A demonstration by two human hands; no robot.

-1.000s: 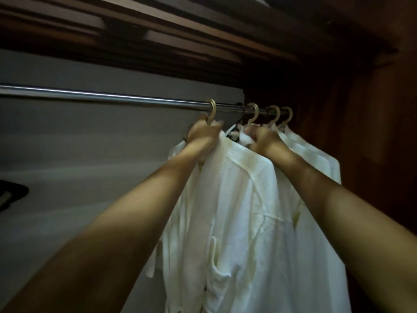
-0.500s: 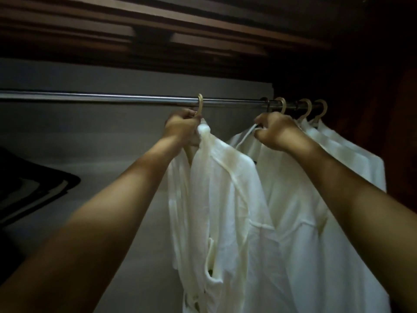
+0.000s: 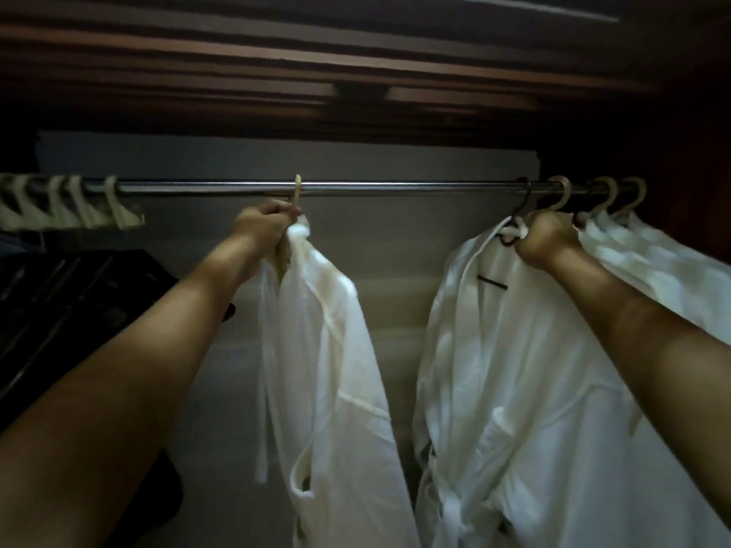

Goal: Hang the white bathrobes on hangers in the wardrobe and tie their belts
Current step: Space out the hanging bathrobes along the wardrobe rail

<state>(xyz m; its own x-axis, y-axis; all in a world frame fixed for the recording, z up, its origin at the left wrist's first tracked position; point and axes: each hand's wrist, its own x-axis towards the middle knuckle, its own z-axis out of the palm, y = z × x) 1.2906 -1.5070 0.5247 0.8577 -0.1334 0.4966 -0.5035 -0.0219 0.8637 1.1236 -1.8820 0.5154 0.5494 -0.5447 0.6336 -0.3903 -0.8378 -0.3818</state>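
Overhead, the left hand point(image 3: 263, 225) grips the pale hanger point(image 3: 297, 191), the right hand point(image 3: 548, 241) the dark hanger point(image 3: 523, 207).

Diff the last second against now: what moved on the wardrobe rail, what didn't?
The left hand, gripping the tan hanger of one bathrobe, slid it left along the rail, opening a wide gap from the others. Unchanged: both grips. The right hand stays on the dark hanger of the second bathrobe, beside three tan hooks at the rail's right end.

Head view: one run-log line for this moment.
left hand grips beige hanger | right hand grips dark hanger | both on rail
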